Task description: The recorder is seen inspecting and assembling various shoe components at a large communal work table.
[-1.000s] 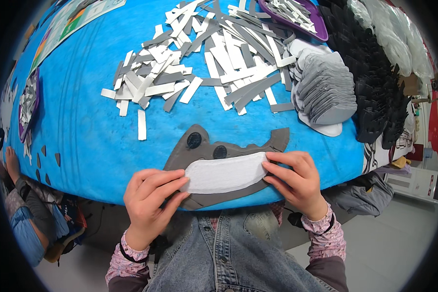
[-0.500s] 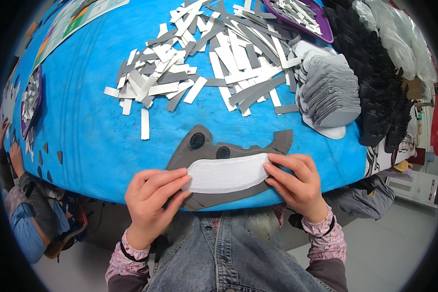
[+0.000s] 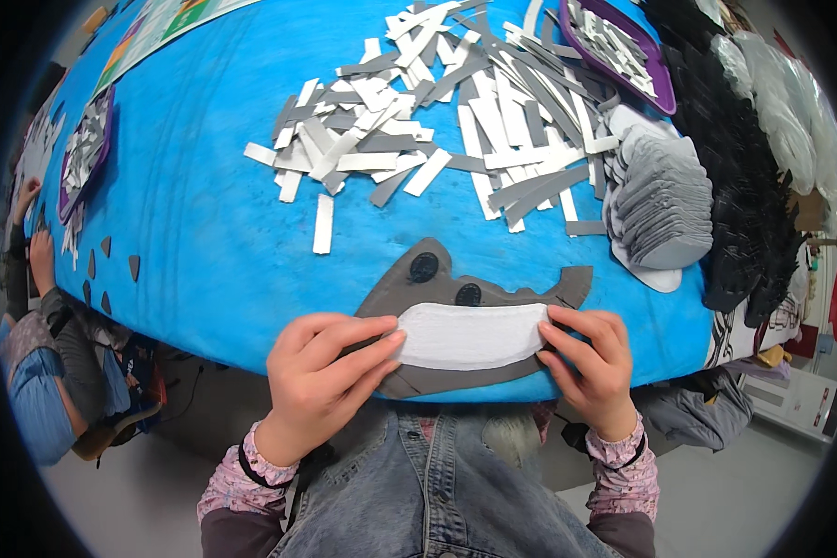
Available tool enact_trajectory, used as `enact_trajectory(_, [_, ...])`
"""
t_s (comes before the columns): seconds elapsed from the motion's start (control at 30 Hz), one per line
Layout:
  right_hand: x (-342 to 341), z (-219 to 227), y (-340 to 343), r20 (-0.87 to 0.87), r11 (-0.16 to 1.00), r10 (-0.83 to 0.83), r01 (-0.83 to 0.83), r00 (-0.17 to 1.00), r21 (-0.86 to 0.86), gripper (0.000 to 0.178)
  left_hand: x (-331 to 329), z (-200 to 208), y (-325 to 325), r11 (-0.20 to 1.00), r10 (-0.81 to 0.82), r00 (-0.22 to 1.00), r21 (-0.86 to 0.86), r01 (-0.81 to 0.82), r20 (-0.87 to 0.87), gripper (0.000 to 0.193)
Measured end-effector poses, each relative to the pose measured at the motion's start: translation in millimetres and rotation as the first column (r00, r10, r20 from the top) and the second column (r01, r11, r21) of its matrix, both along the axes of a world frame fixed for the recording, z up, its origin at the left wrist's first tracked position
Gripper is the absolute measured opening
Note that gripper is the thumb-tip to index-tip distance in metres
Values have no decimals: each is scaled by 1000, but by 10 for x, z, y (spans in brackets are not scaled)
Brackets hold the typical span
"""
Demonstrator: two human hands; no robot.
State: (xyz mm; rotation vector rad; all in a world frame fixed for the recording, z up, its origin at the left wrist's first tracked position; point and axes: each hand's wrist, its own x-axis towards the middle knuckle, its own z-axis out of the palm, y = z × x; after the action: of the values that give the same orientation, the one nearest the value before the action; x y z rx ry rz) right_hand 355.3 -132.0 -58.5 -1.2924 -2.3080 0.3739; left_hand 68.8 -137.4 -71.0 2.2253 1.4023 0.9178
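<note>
A white, slightly curved strip (image 3: pixel 472 337) of soft sheet material is stretched level between my two hands. It lies over the lower part of a grey flat cut-out piece (image 3: pixel 395 290), at the near edge of the table. Fingers and thumb of my left hand (image 3: pixel 318 377) pinch the strip's left end. At the other end, my right hand (image 3: pixel 591 367) grips it the same way. Two round black patches (image 3: pixel 424 268) show on the grey piece just beyond the strip. The part of the grey piece under the strip is hidden.
Loose grey and white strips (image 3: pixel 363 139) are heaped on the blue table (image 3: pixel 195 195). At right stand a stack of grey rounded pieces (image 3: pixel 665 209), black ridged stacks (image 3: pixel 725 205) and a purple tray (image 3: pixel 668 93). Another person's hand (image 3: pixel 42 260) rests at the far left.
The whole view has shifted, so the table things appear farther right. Both hands keep hold of the white strip's ends, and it still lies across the grey piece.
</note>
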Motion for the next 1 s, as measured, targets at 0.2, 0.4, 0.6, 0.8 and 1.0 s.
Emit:
enact_trajectory(0.2, [-5, -5, -12, 3, 1000, -12, 12, 1000, 12, 37, 10, -26, 4, 1000, -2, 1000, 15, 1, 24, 34])
enact_trajectory(0.4, [-1, -18, -10, 3, 999, -10, 10, 1000, 33, 38, 32, 22, -14, 999, 35, 999, -4, -35, 12, 31])
enact_trajectory(0.6, [-5, -13, -30, 12, 999, -31, 31, 999, 30, 39, 23, -18, -16, 999, 33, 999, 0, -33, 18, 23])
enact_trajectory(0.8, [5, -21, -33, 14, 999, -33, 32, 999, 32, 41, 32, -30, -31, 999, 33, 999, 39, -33, -5, 24])
enact_trajectory(1.0, [-19, -15, -35, 13, 998, -52, 52, 999, 37, 39, 133, 22, -49, 995, 89, 993, 59, -85, -75, 37])
